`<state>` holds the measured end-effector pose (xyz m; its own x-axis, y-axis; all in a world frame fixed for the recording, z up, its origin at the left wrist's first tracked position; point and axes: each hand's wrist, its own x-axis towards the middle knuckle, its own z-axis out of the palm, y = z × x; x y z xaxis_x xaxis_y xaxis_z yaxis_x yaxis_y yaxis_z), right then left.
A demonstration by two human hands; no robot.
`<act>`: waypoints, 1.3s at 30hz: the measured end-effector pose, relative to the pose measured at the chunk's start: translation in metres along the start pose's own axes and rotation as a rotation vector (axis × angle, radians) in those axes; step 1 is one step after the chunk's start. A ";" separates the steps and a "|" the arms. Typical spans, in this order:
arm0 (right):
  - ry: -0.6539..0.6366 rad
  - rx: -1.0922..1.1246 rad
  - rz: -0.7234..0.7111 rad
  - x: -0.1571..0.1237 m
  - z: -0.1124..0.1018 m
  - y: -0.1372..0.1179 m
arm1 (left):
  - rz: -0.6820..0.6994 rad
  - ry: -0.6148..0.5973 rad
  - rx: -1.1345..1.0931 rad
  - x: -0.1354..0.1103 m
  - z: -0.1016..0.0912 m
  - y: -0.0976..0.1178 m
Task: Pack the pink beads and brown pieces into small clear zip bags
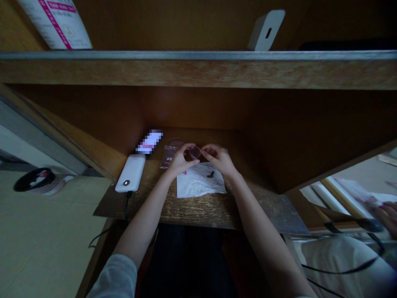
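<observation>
A small clear plastic bag (194,152) is held up in front of me with its mouth spread wide. My left hand (180,160) grips it between thumb and fingers on the left side. At its right edge, my right hand (219,159) is closed in a pinch; a tiny reddish spot shows at the fingertips, too small to name. Below both hands a crumpled white tissue (194,186) lies on the wooden desk (198,213). On the tissue are a small dark brown piece (210,174) and some tiny pink-red bits (185,172). More clear plastic bags (168,155) lie left of my left hand.
Further left lie a white power bank (130,174) with a black cable (126,205) and a lit phone (149,142). A wooden shelf (198,72) crosses above, holding a white charger (267,31) and a white-pink container (57,22). A basket (40,182) stands on the floor; another person's hand (386,215) is at right.
</observation>
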<state>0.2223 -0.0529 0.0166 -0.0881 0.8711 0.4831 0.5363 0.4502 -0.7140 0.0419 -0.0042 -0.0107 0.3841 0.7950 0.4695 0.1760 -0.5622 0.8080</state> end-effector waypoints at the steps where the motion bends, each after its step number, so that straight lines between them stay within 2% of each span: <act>1: -0.018 0.010 -0.009 0.000 0.002 -0.001 | -0.002 -0.007 -0.013 0.000 0.001 0.000; 5: -0.062 -0.013 -0.042 0.000 0.008 -0.001 | 0.012 -0.005 -0.034 0.000 0.003 0.001; 13: -0.048 -0.017 -0.047 0.000 0.009 -0.001 | 0.035 0.005 -0.014 0.001 0.001 -0.002; 19: -0.054 0.023 -0.043 -0.001 0.008 -0.006 | 0.004 0.109 -0.075 0.004 -0.008 -0.003; 24: -0.241 0.002 -0.031 -0.003 0.009 -0.008 | -0.055 0.211 -0.097 0.007 -0.017 -0.006; 28: -0.373 -0.094 -0.049 -0.006 0.017 -0.006 | -0.102 0.223 -0.138 0.006 -0.019 -0.005; 32: -0.438 -0.228 -0.065 -0.008 0.031 -0.002 | -0.117 0.216 -0.121 0.006 -0.019 -0.004; 39: -0.466 -0.240 -0.133 -0.011 0.044 0.005 | -0.099 0.207 -0.109 0.006 -0.018 -0.006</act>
<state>0.1891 -0.0514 -0.0140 -0.5018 0.8291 0.2463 0.6670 0.5523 -0.5000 0.0270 0.0081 -0.0063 0.1740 0.8810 0.4399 0.1009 -0.4603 0.8820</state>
